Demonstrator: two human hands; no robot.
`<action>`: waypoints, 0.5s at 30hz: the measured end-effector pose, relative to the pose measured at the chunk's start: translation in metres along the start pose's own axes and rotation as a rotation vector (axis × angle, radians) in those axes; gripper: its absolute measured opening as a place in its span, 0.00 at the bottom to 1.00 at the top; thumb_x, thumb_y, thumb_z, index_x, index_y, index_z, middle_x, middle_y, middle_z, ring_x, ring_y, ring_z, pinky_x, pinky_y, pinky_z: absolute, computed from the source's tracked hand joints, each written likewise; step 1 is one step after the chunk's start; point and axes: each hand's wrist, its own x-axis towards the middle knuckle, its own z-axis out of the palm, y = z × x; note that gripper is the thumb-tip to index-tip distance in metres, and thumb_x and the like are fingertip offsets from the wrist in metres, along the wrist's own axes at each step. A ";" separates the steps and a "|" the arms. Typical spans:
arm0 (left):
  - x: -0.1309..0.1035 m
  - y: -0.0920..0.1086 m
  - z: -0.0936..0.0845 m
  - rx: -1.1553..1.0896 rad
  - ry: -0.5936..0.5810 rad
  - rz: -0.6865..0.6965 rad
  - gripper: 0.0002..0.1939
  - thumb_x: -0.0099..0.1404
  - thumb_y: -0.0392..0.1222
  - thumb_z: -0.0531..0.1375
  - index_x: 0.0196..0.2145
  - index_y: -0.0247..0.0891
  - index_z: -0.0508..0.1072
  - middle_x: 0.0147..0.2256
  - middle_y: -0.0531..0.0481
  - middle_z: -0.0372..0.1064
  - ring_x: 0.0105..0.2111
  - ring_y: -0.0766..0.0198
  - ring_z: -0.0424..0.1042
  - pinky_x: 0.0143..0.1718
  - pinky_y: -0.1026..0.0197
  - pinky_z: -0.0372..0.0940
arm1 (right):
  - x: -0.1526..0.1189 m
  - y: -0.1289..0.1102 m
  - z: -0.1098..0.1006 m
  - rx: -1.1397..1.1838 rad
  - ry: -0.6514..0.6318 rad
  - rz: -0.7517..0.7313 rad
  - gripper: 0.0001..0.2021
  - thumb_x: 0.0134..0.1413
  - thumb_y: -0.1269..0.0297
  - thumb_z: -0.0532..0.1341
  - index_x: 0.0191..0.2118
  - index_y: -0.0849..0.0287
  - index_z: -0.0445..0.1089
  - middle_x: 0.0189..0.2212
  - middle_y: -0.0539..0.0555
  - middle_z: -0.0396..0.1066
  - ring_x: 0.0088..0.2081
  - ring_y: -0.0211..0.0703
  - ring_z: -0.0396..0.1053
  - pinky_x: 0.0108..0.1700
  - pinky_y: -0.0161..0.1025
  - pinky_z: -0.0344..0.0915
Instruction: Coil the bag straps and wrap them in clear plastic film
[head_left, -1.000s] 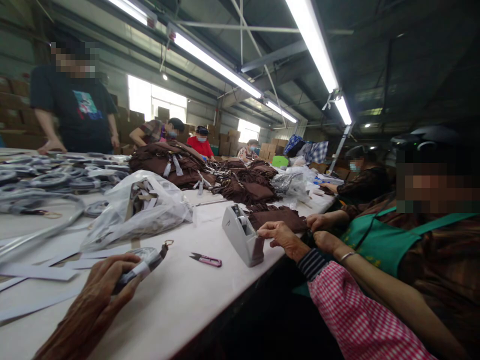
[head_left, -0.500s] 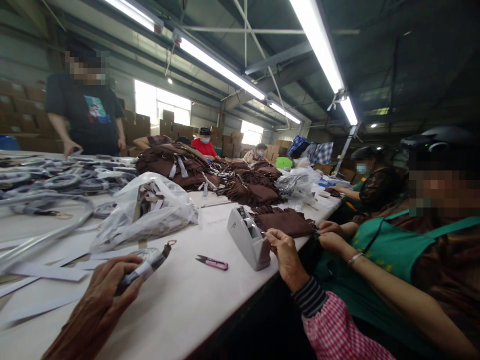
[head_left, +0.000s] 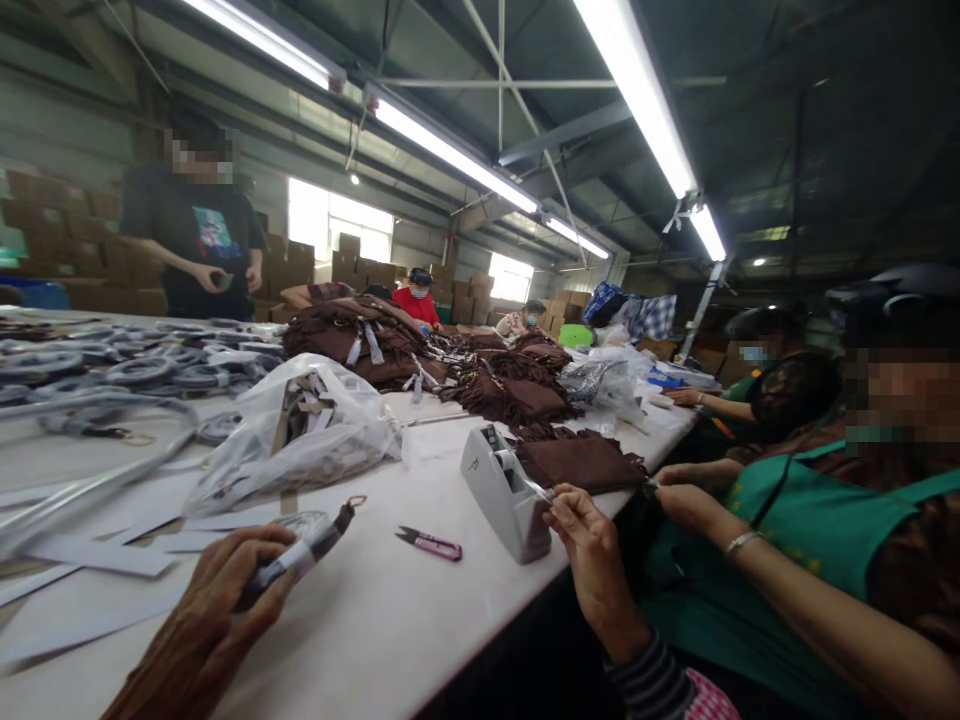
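My left hand (head_left: 225, 590) is wrapped round a coiled strap (head_left: 304, 548) in clear plastic, its metal clasp pointing up and away. At the grey tape dispenser (head_left: 506, 500), my right hand (head_left: 589, 545) pinches the end of a clear tape strip (head_left: 537, 488), which stretches from the dispenser to my fingertips. Pink thread snips (head_left: 430, 543) lie on the white table (head_left: 390, 620) between my hands.
Paper strips (head_left: 97, 555) and a clear bag of scraps (head_left: 307, 430) lie at left, with many wrapped straps (head_left: 142, 365) behind. Brown fringed bags (head_left: 574, 458) lie beyond the dispenser. A person in a green apron (head_left: 810, 530) works close at right.
My right hand has drawn back slightly from the dispenser, and a short length of tape now shows. The standing person at the far left has raised a hand from the table to the waist.
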 end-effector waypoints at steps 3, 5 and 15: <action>0.002 0.007 -0.005 -0.019 -0.024 -0.035 0.20 0.72 0.62 0.53 0.45 0.45 0.71 0.54 0.41 0.69 0.57 0.42 0.66 0.59 0.38 0.63 | -0.006 0.000 -0.001 -0.007 0.023 0.076 0.16 0.48 0.49 0.72 0.32 0.56 0.73 0.42 0.55 0.69 0.40 0.46 0.68 0.41 0.41 0.72; 0.004 0.011 -0.007 -0.028 -0.030 -0.069 0.21 0.72 0.63 0.53 0.45 0.45 0.72 0.54 0.43 0.69 0.56 0.43 0.67 0.58 0.41 0.64 | -0.008 0.000 -0.003 -0.054 0.024 0.130 0.17 0.47 0.48 0.72 0.31 0.57 0.72 0.34 0.54 0.70 0.34 0.44 0.67 0.32 0.37 0.68; 0.014 0.055 -0.024 -0.199 0.002 -0.217 0.18 0.70 0.59 0.53 0.38 0.42 0.71 0.45 0.45 0.72 0.46 0.48 0.72 0.49 0.49 0.68 | 0.009 -0.003 -0.014 -0.302 -0.139 0.137 0.23 0.43 0.38 0.68 0.25 0.55 0.68 0.15 0.49 0.66 0.17 0.39 0.59 0.21 0.36 0.54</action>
